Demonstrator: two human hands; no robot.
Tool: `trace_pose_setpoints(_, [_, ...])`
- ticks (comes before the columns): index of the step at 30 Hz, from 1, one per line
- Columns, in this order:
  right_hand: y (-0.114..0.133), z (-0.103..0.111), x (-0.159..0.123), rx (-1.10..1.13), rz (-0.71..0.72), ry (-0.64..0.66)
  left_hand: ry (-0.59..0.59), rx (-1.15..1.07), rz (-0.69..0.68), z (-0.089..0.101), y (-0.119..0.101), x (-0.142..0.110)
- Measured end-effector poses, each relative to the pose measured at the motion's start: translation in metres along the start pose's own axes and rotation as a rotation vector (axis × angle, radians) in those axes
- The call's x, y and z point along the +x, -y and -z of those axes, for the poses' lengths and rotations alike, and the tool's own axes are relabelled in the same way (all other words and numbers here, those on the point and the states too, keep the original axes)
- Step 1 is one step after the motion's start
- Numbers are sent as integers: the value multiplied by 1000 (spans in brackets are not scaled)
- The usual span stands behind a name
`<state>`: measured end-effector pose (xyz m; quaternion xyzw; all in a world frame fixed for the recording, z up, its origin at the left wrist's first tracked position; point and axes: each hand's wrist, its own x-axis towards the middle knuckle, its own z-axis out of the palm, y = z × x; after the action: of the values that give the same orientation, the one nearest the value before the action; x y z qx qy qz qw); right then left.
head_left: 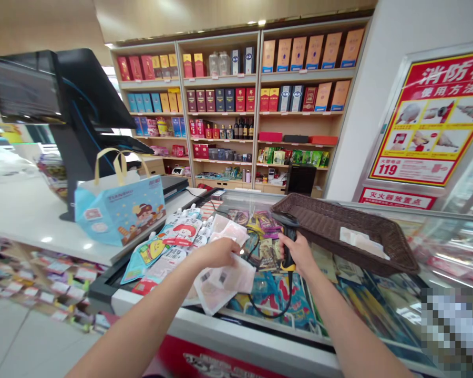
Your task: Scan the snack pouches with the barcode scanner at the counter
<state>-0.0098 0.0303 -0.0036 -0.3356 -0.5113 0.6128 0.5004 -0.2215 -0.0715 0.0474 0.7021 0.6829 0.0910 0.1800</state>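
Note:
My right hand point(300, 254) is wrapped round the handle of a black and yellow barcode scanner point(290, 229), held upright above the glass-topped freezer point(150, 314). A black cable loops down from the handle. My left hand point(219, 253) is closed on a whitish translucent packet point(241, 274), at the top of a small heap of similar packets. What the packets contain cannot be made out. To the left of that heap lie several spouted drink pouches point(186, 231) with coloured pictures.
A brown wicker basket point(319, 212) holding a few white packets point(361, 241) rests on the freezer at right. At left, a blue shopping bag point(114, 205) and a checkout terminal point(73, 105) stand on the white counter point(31, 210). Shelves point(256, 79) of boxed bottles line the back.

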Motion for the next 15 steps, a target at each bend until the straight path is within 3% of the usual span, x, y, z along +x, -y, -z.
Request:
trace_pose_setpoints(2, [0, 0, -2, 27, 2, 6, -140, -235, 56, 7, 7, 17])
trace_pose_setpoints(4, [1, -1, -4, 49, 7, 5, -353, -538, 180, 8, 9, 41])
trace_pose_setpoints(6, [3, -3, -6, 54, 13, 12, -592, -876, 276, 3, 5, 67])
trace_pose_setpoints(9, [5, -4, -9, 26, 24, 43, -873, -1288, 306, -8, -5, 105])
trace_pose_setpoints(12, [2, -4, -8, -21, 22, 88, -992, -1485, 290, -22, -12, 131])
trace_pose_setpoints(15, [-2, -3, -7, -71, -4, 115, -990, -1513, 250, -36, -12, 143])
